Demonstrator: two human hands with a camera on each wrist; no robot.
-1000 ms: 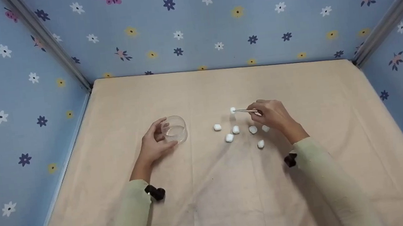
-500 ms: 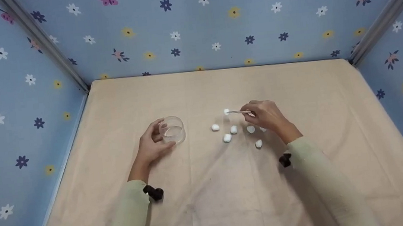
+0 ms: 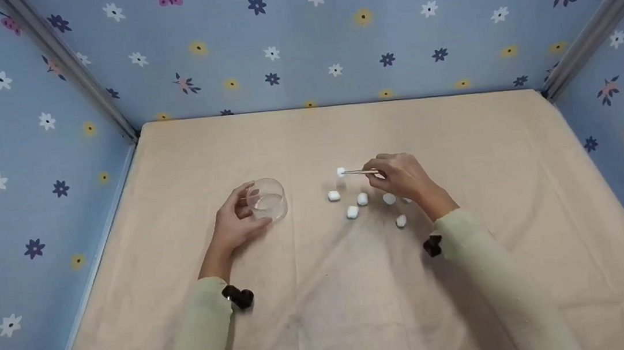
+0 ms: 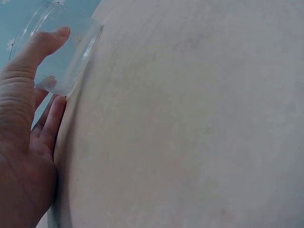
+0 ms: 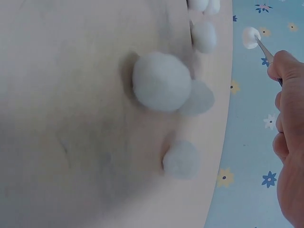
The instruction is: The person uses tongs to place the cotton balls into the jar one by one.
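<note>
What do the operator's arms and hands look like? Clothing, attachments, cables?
Left sleeve and right sleeve: plain, pale green, long, ending near the wrists. A small, blocky black device sits inward of each cuff: left device, right device. Left grip and right grip: human hands, no gloves. No cables visible.

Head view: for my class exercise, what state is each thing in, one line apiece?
Cup: clear, nothing seen inside, held
Left grip: holding the cup
Right grip: pinching the tweezers
Tweezers: closed on the held ball
Held ball: lifted above the cloth
Loose balls: scattered, resting on the cloth
Cloth: spread out, creased
</note>
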